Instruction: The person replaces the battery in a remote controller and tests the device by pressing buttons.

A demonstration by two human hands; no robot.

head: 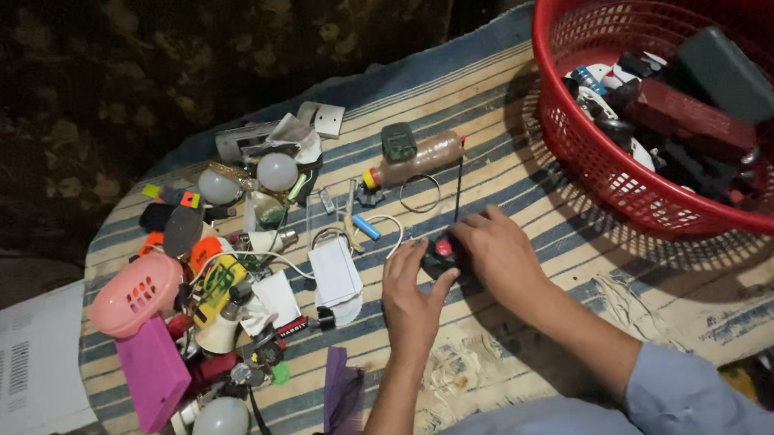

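Observation:
Both my hands rest on a small black device with a red button [443, 248] lying on the striped cloth [507, 95]. My left hand [411, 297] grips its near left side, thumb against the edge. My right hand [499, 251] covers its right side, fingers curled over the top. A thin black wire runs from the device toward the far edge. Just left of my hands lie a white rectangular charger [334, 271] and a blue pen-like piece [365, 227].
A red plastic basket [586, 149] holding dark boxes and gadgets stands at the right. A heap of small items fills the left: pink basket [135, 294], magenta box [152, 372], white bulbs [217, 426], a bottle [419, 159], a purple piece [340, 401]. White paper [9, 372] lies beyond the cloth's left edge.

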